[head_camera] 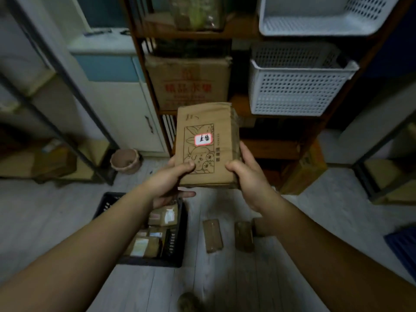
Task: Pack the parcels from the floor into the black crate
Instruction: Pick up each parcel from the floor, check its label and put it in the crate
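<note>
Item 1. Held parcel (206,145): we recorded a flat brown cardboard parcel at the centre of the frame, raised well above the floor, long side upright. Its front face carried a black line drawing and a white red-edged label with handwritten characters.

Item 2. Left hand (171,181): we noted it gripping the parcel's lower left corner, thumb pressed on the front face and the fingers curled underneath, one fingertip showing below the bottom edge.

Item 3. Right hand (247,176): we noted it gripping the lower right corner, thumb on the front face and the fingers wrapped round the right edge.

Item 4. Black crate (157,262): on the floor at lower centre-left, partly hidden by the left forearm. We counted several brown parcels with pale labels (146,246) lying inside; the exact number we could not tell.

Item 5. Loose parcels: two brown parcels lay on the pale floor just right of the crate, the first (212,235) near it and the second (244,236) beside that. A third brown shape (261,226) sat against the right forearm, too blurred to identify.

Item 6. Surroundings: a wooden shelf unit (270,149) filled the upper centre, bearing a printed carton (189,84) and two white perforated baskets (297,91). A pinkish pot (125,161) stood on the floor at centre left.
</note>
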Tool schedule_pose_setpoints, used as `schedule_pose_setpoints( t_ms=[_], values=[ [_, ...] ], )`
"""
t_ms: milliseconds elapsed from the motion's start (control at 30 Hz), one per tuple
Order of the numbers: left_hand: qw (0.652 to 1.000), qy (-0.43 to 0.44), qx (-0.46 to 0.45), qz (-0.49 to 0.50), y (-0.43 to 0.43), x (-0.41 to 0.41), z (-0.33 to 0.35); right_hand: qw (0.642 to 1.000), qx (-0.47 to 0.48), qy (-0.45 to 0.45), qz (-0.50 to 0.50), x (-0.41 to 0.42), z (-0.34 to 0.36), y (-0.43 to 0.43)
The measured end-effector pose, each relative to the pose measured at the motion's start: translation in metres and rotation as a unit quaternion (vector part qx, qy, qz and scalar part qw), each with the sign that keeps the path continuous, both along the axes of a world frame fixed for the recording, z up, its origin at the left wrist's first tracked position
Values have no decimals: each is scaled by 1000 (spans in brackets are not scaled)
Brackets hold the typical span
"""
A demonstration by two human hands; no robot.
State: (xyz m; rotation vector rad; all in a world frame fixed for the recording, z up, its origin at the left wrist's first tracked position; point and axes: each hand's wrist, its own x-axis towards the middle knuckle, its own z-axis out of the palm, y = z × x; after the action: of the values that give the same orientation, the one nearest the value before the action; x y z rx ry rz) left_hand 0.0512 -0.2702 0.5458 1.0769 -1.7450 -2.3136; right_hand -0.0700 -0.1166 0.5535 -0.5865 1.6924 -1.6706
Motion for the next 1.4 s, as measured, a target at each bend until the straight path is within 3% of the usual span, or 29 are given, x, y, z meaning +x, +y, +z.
schedule_pose_setpoints(
  t_ms=[233, 533, 667, 800, 1033, 1267, 1400],
  values=[
    [990, 72, -107, 51, 9, 53, 59, 994, 30, 102, 38, 41, 51, -4],
    [978, 70, -191, 45, -61, 156, 67, 983, 9, 178, 45, 133, 53, -78],
    [982, 50, -180, 38, -111, 220, 64, 987, 9, 148, 58, 190, 46, -131],
    [989, 24, -144, -19, -156, 272, 67, 999, -17, 42, 4, 222, 48, -171],
    [994, 53, -47, 81, -195, 302, 44, 994, -39, -44, -94, 256, 38, -210],
    [971, 75, -26, 225, -225, 288, 36, 994, 63, 35, -86, 249, 18, -234],
    [974, 31, -78, 209, -245, 270, 30, 994, 84, 63, -39, 239, 4, -255]
  ],
)
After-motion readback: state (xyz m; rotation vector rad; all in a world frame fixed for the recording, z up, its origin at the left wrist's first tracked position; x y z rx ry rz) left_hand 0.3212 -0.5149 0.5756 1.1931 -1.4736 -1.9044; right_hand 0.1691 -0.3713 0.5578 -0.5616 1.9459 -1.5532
